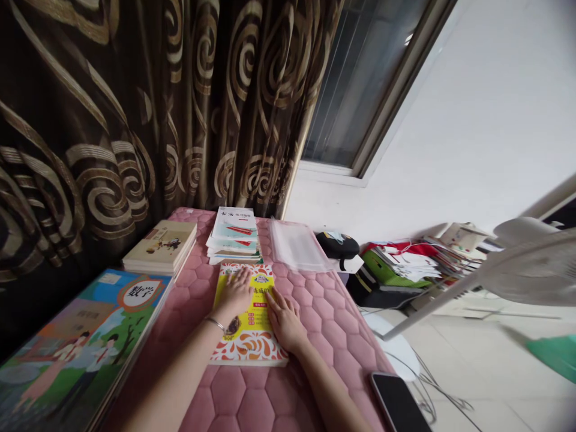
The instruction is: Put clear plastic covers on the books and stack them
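Note:
A yellow workbook [258,324] with an orange and red leaf pattern lies flat on the pink quilted surface [243,399]. On its upper left part rests my left hand [236,294], palm down with fingers stretched out; a thin bracelet circles the wrist. My right hand [287,321] lies along the book's right edge, fingers extended and partly over the cover. Just beyond the workbook sits a stack of white booklets [234,231]. To the right of that stack are clear plastic sleeves [299,246].
Textbooks [90,348] and a beige book stack [162,246] line the left side. A phone [398,402] lies at the right edge. A black case [337,245], papers and bags [400,264], and a white fan [531,264] stand beyond. A patterned curtain [202,120] hangs behind.

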`<state>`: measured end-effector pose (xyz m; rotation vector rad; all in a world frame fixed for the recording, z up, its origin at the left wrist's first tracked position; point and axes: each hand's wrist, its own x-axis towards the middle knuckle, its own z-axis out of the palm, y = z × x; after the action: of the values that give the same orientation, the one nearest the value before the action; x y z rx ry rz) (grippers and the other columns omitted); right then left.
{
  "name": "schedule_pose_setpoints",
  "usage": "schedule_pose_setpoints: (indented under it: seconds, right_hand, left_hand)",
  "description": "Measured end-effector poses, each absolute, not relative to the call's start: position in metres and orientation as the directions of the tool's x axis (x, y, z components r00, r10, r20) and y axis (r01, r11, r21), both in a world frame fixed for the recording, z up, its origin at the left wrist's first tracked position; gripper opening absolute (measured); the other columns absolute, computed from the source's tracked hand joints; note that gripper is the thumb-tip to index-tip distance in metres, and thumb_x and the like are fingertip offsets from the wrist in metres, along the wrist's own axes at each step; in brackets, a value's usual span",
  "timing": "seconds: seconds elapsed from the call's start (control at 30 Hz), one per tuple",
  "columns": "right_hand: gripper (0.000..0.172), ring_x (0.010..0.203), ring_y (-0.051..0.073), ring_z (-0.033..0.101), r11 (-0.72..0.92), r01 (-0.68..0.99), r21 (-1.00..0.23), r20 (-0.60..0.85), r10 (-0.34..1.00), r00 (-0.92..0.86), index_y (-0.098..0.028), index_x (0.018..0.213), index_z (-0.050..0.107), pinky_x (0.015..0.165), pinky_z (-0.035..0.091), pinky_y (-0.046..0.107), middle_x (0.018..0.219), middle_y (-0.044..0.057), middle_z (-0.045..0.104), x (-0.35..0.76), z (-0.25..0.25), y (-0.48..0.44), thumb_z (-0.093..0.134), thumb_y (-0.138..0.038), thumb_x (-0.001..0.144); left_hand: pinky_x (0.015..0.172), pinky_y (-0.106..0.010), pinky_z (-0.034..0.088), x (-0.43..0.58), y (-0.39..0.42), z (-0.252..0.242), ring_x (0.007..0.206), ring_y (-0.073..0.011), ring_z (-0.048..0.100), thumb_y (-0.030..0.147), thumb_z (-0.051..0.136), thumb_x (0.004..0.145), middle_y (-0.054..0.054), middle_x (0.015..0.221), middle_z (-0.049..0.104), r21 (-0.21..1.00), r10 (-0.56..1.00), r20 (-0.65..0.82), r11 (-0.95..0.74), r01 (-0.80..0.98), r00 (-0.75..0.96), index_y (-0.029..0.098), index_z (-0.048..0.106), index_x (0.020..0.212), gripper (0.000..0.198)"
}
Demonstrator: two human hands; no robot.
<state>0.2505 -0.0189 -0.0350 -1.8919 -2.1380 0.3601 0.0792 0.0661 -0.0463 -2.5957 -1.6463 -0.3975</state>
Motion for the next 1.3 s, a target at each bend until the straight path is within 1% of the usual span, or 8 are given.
schedule_pose_setpoints:
  seconds: [0.1, 0.3, 0.4, 0.53, 0.8, 1.03, 1.2, 1.3]
  right_hand:
    - [0.052, 0.142, 0.025, 0.033, 0.113, 0.929, -0.352, 0.030, 0.994, -0.110, -0.026, 0.151, 0.038, 0.114, 0.030, 0.047, 0.161, 0.004, 0.027, 0.252, -0.033, -0.020, 0.029, -0.033, 0.101]
    - [0.052, 0.143, 0.033, 0.031, 0.112, 0.967, -0.228, 0.066, 0.993, -0.099, -0.018, 0.147, 0.045, 0.114, 0.029, 0.050, 0.159, 0.010, 0.032, 0.233, -0.025, -0.015, 0.034, -0.027, 0.098]
    - [0.051, 0.148, 0.030, 0.022, 0.243, 0.946, -0.215, 0.106, 0.969, -0.225, -0.015, 0.147, 0.045, 0.119, 0.020, 0.048, 0.158, 0.009, 0.033, 0.213, -0.025, 0.006, 0.032, -0.027, 0.099]
    - [0.054, 0.149, 0.021, 0.020, 0.371, 0.897, -0.241, 0.093, 0.929, -0.359, -0.019, 0.153, 0.033, 0.122, 0.014, 0.043, 0.160, 0.005, 0.030, 0.200, -0.031, 0.048, 0.030, -0.031, 0.101]
    - [0.055, 0.151, 0.021, 0.015, 0.138, 0.960, -0.244, 0.013, 0.990, -0.139, -0.014, 0.154, 0.027, 0.121, 0.011, 0.050, 0.162, 0.009, 0.021, 0.223, -0.029, 0.084, 0.021, -0.032, 0.102]
    - [0.056, 0.151, 0.020, 0.014, 0.119, 0.952, -0.283, 0.003, 0.992, -0.123, -0.016, 0.155, 0.026, 0.121, 0.007, 0.052, 0.163, 0.007, 0.018, 0.221, -0.029, 0.083, 0.021, -0.033, 0.102]
    - [0.057, 0.151, 0.019, 0.011, 0.118, 0.954, -0.276, -0.019, 0.992, -0.128, -0.014, 0.155, 0.024, 0.121, 0.006, 0.053, 0.163, 0.007, 0.017, 0.221, -0.028, 0.082, 0.020, -0.033, 0.101]
    - [0.058, 0.151, 0.020, 0.012, 0.121, 0.956, -0.267, -0.015, 0.991, -0.129, -0.014, 0.155, 0.024, 0.121, 0.006, 0.054, 0.163, 0.007, 0.016, 0.222, -0.025, 0.081, 0.020, -0.033, 0.101]
  left_hand:
    - [0.117, -0.058, 0.027, 0.063, 0.081, -0.043, 0.144, -0.0284, 0.037, 0.027, 0.029, 0.097, -0.014, 0.154, 0.039, 0.110, 0.906, 0.247, -0.379, 0.919, 0.344, 0.013, 0.041, 0.148, 0.054]
    - [0.118, -0.057, 0.024, 0.059, 0.085, -0.050, 0.144, -0.0283, 0.036, 0.026, 0.028, 0.097, -0.014, 0.154, 0.039, 0.109, 0.901, 0.287, -0.369, 0.923, 0.326, 0.013, 0.042, 0.147, 0.054]
    - [0.118, -0.056, 0.025, 0.059, 0.085, -0.054, 0.143, -0.0275, 0.037, 0.022, 0.031, 0.095, -0.012, 0.154, 0.040, 0.102, 0.896, 0.300, -0.372, 0.923, 0.328, 0.016, 0.042, 0.148, 0.054]
    - [0.118, -0.055, 0.025, 0.057, 0.086, -0.055, 0.143, -0.0252, 0.037, 0.018, 0.032, 0.094, -0.011, 0.154, 0.040, 0.085, 0.887, 0.307, -0.386, 0.919, 0.344, 0.019, 0.042, 0.148, 0.055]
    - [0.118, -0.055, 0.025, 0.059, 0.085, -0.049, 0.142, -0.0264, 0.040, 0.026, 0.031, 0.096, -0.011, 0.152, 0.042, 0.097, 0.901, 0.293, -0.362, 0.927, 0.321, 0.017, 0.045, 0.146, 0.053]
    - [0.118, -0.054, 0.025, 0.080, 0.058, -0.051, 0.143, -0.0317, 0.036, 0.026, 0.032, 0.095, -0.020, 0.154, 0.036, 0.102, 0.925, 0.288, -0.286, 0.953, 0.247, 0.002, 0.044, 0.145, 0.057]
    - [0.119, -0.048, 0.028, 0.062, -0.001, -0.072, 0.143, -0.0255, 0.038, 0.031, 0.035, 0.095, -0.010, 0.155, 0.039, 0.053, 0.867, 0.348, -0.399, 0.915, 0.357, 0.017, 0.046, 0.146, 0.054]
    - [0.118, -0.048, 0.029, 0.035, -0.025, -0.080, 0.141, -0.0241, 0.041, 0.031, 0.034, 0.097, -0.006, 0.155, 0.041, 0.009, 0.821, 0.392, -0.454, 0.891, 0.414, 0.022, 0.045, 0.147, 0.052]
